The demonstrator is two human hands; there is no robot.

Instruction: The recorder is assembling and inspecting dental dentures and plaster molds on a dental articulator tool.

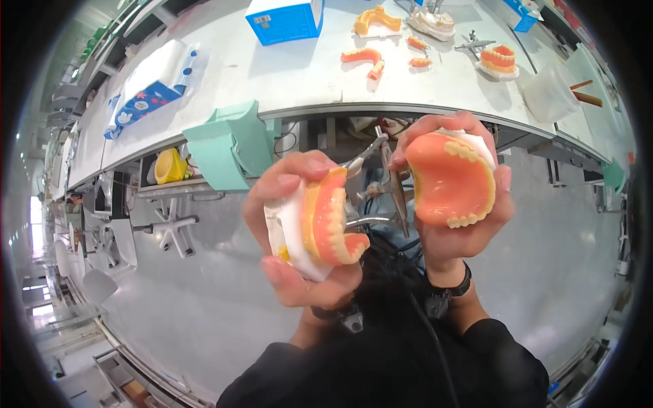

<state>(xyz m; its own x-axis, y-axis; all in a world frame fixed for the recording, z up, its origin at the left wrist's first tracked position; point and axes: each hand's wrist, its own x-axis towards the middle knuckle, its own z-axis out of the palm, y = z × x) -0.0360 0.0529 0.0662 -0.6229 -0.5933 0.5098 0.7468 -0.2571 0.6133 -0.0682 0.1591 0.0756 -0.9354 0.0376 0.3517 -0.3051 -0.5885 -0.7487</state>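
We see both hands raised in front of the bench (299,81), each closed around half of a dental model. The left hand (299,234) grips a white plaster cast (289,228) bearing a pink and orange wax denture (333,221), thumb pressed on top and fingers curled beneath, the row of teeth turned towards the right hand. The right hand (452,197) clasps the other wax denture (450,180) on its white base, fingers wrapped behind it, so that the hollow pink plate and its teeth face us. Between the two halves runs a metal hinged frame (384,183), probably an articulator linking them, though its joints are partly hidden behind the fingers. Both wrists carry dark bands, and the sleeves are black. Beyond the hands, on the bench, lie several more orange wax dentures (364,58), another model mounted on a metal frame (496,60), a blue box (286,20), a blue patterned pouch (139,105) and a translucent plastic cup (549,95). A green plastic holder (228,146) hangs from the bench edge just left of the left hand, with a yellow object (169,166) on a shelf beneath the benchtop.
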